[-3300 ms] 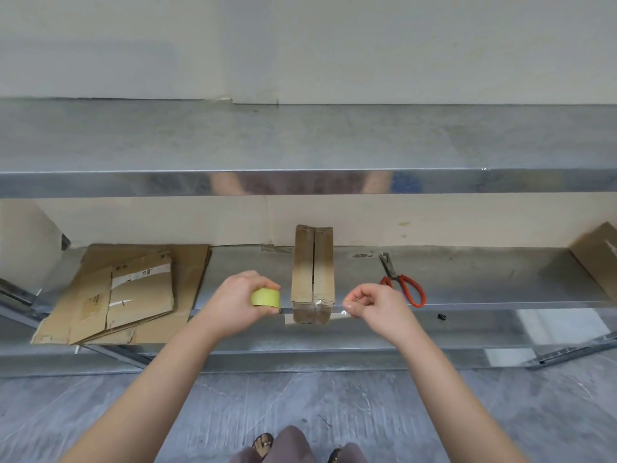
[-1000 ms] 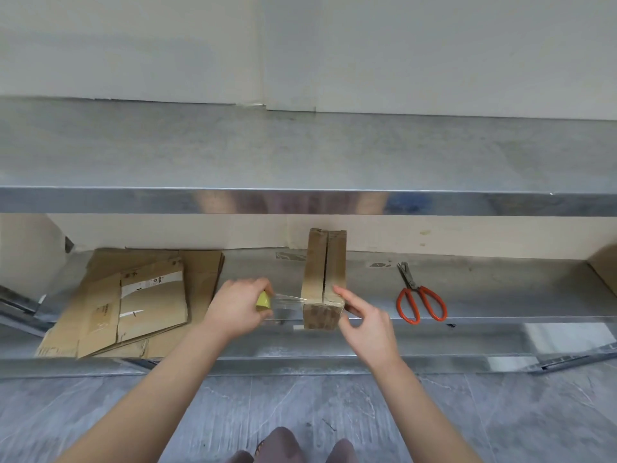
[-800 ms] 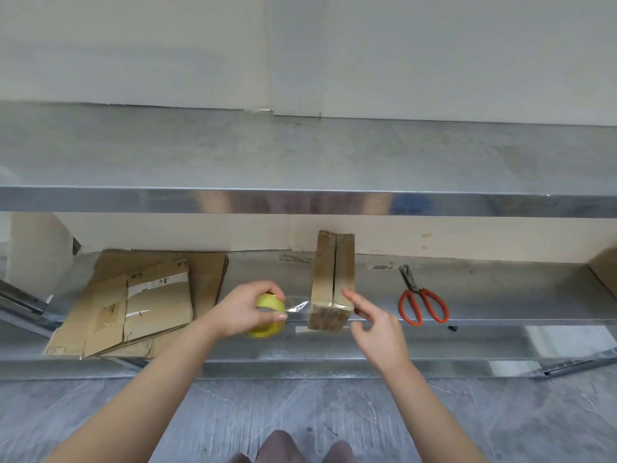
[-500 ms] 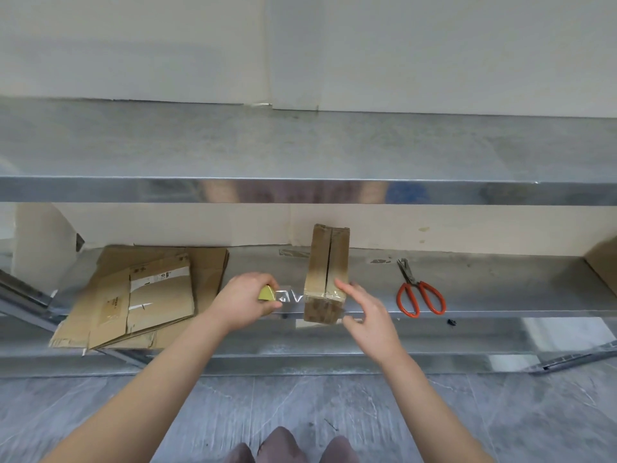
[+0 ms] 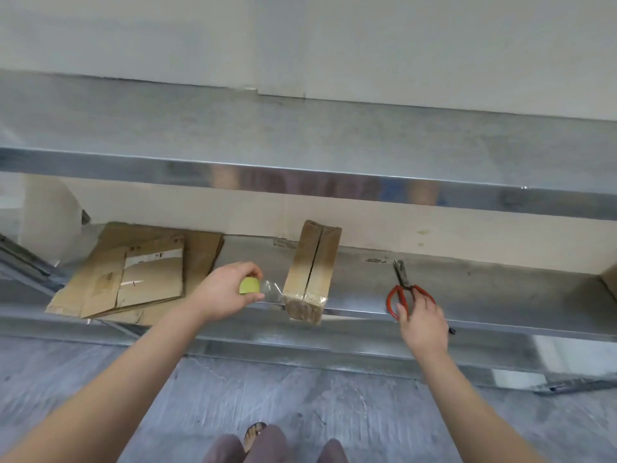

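**Nearly time to cut: tape drawn from roll to box, scissors under the other hand**

A person stands at a low metal shelf [image 5: 500, 295]. The left hand [image 5: 222, 294] curls around a small yellow-green tape roll [image 5: 249, 285]. A clear strip of tape [image 5: 272, 290] runs from the roll to the near end of a narrow cardboard box [image 5: 312, 272], which lies on the shelf with its flaps meeting in a centre seam. The right hand [image 5: 422, 324], fingers loosely spread, rests on the red handles of scissors [image 5: 404, 284] lying well to the right of the box; it has not closed on them. The tape looks thin, light and sticky, and would likely curl onto itself if slackened, so hold it taut. The scissors are stiff metal, best taken by the handle loops, blades pointing away.
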Tool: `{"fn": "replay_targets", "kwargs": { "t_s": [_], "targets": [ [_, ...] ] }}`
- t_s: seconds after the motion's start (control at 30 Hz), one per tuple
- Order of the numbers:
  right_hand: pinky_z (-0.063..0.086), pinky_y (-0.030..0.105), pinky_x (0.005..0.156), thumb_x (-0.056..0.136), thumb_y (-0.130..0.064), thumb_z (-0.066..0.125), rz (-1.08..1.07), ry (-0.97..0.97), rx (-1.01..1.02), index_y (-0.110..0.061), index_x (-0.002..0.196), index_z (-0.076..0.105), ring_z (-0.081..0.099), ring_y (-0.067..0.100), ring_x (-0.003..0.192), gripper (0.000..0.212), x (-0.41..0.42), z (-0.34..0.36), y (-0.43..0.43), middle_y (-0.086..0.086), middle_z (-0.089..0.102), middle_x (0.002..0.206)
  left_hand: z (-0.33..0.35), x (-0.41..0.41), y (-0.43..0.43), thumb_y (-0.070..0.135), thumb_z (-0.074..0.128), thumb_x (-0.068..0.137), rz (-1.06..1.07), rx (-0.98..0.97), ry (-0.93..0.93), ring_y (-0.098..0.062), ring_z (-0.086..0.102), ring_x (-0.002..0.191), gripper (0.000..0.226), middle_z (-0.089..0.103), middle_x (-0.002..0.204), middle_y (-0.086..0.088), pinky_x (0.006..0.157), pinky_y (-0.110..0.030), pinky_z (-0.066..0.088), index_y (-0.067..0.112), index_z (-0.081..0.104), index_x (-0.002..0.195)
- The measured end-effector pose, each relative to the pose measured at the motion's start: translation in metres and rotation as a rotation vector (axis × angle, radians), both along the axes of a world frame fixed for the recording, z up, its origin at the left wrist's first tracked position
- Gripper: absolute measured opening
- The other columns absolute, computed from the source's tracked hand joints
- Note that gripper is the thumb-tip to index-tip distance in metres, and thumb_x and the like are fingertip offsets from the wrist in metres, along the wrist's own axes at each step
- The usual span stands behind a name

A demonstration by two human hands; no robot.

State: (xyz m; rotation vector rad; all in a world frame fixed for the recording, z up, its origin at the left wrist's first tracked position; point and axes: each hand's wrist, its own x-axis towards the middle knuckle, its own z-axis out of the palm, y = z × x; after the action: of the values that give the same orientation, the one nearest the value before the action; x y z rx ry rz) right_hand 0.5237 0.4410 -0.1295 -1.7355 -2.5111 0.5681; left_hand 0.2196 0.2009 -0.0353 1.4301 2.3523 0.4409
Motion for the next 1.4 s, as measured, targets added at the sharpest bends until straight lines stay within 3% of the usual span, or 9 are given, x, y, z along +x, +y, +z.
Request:
{"fn": "replay_targets", "kwargs": {
  "t_s": [0.17, 0.33, 0.53, 0.7, 0.9, 1.07, 1.2, 1.3, 1.4],
  "targets": [
    [0.038, 0.041, 0.099, 0.096, -0.054, 0.045, 0.022, -0.271, -0.018, -0.017, 0.147, 0.03, 0.041, 0.029, 0.13, 0.065, -0.004, -0.005, 0.018, 0.007, 0.045, 0.144, 0.002, 0.005, 0.0, 0.036, 0.072, 0.084, 0.079, 0.006, -0.017, -0.015, 0.055, 0.106, 0.039, 0.06, 0.114, 0.004, 0.086, -0.021, 0.036, 0.019, 0.058, 0.117],
    [0.039, 0.036, 0.096, 0.099, -0.026, 0.044, -0.005, -0.345, -0.003, -0.009, 0.127, 0.047, 0.055, 0.029, 0.117, 0.033, -0.006, -0.005, 0.022, 0.01, 0.055, 0.128, 0.009, 0.01, 0.005, 0.036, 0.07, 0.085, 0.085, -0.002, -0.02, -0.011, 0.051, 0.1, 0.03, 0.06, 0.11, 0.007, 0.082, -0.02, 0.034, 0.023, 0.06, 0.109],
    [0.042, 0.039, 0.09, 0.097, -0.028, 0.049, -0.072, -0.144, -0.055, -0.011, 0.131, 0.046, 0.06, 0.032, 0.11, 0.039, 0.006, 0.011, -0.017, 0.012, 0.054, 0.126, 0.015, 0.009, 0.004, 0.036, 0.07, 0.085, 0.063, 0.016, -0.034, -0.008, 0.047, 0.095, 0.025, 0.056, 0.104, 0.011, 0.081, -0.021, 0.032, 0.028, 0.058, 0.104],
    [0.047, 0.038, 0.077, 0.089, -0.018, 0.057, -0.102, 0.191, -0.033, -0.023, 0.137, 0.048, 0.066, 0.034, 0.092, 0.05, 0.011, 0.039, -0.097, 0.008, 0.069, 0.104, 0.016, -0.001, 0.003, 0.033, 0.071, 0.083, -0.003, -0.01, -0.061, -0.011, 0.046, 0.097, 0.023, 0.049, 0.102, 0.007, 0.08, -0.021, 0.03, 0.028, 0.057, 0.101],
    [0.048, 0.029, 0.071, 0.085, -0.027, 0.064, -0.137, 0.421, -0.048, -0.041, 0.126, 0.05, 0.066, 0.013, 0.083, 0.046, -0.015, 0.068, -0.206, -0.018, 0.067, 0.091, 0.011, -0.007, 0.001, 0.029, 0.07, 0.083, -0.109, -0.064, -0.103, -0.014, 0.047, 0.098, 0.019, 0.051, 0.104, 0.004, 0.08, -0.021, 0.031, 0.023, 0.06, 0.098],
    [0.05, 0.025, 0.07, 0.077, -0.044, 0.065, -0.127, 0.488, -0.246, -0.049, 0.11, 0.047, 0.062, -0.001, 0.076, 0.038, -0.049, 0.065, -0.261, -0.02, 0.067, 0.083, 0.01, -0.012, -0.003, 0.028, 0.07, 0.082, -0.173, -0.04, -0.137, -0.015, 0.048, 0.096, 0.019, 0.056, 0.101, 0.003, 0.077, -0.022, 0.03, 0.021, 0.06, 0.096],
    [0.048, 0.019, 0.073, 0.076, -0.045, 0.078, -0.21, 0.713, -0.599, -0.038, 0.103, 0.055, 0.065, 0.001, 0.079, 0.036, -0.075, 0.06, -0.282, -0.016, 0.068, 0.082, 0.014, -0.016, -0.002, 0.023, 0.068, 0.08, -0.194, -0.024, -0.155, -0.017, 0.052, 0.096, 0.014, 0.06, 0.1, 0.003, 0.077, -0.023, 0.033, 0.021, 0.061, 0.092],
    [0.039, 0.007, 0.061, 0.079, -0.05, 0.074, -0.261, 0.804, -0.774, -0.028, 0.102, 0.061, 0.056, -0.002, 0.067, 0.034, -0.091, 0.063, -0.286, -0.012, 0.059, 0.079, 0.018, -0.019, -0.002, 0.021, 0.066, 0.081, -0.214, -0.019, -0.147, -0.016, 0.051, 0.093, 0.014, 0.06, 0.1, 0.003, 0.075, -0.023, 0.033, 0.019, 0.063, 0.094],
    [0.032, 0.007, 0.048, 0.07, -0.06, 0.064, -0.345, 0.837, -0.85, -0.028, 0.103, 0.062, 0.048, 0.002, 0.062, 0.046, -0.103, 0.066, -0.285, -0.011, 0.052, 0.074, 0.019, -0.021, -0.002, 0.019, 0.065, 0.081, -0.234, -0.016, -0.153, -0.015, 0.049, 0.092, 0.014, 0.059, 0.099, 0.004, 0.073, -0.023, 0.032, 0.019, 0.062, 0.094]
  ]
}}
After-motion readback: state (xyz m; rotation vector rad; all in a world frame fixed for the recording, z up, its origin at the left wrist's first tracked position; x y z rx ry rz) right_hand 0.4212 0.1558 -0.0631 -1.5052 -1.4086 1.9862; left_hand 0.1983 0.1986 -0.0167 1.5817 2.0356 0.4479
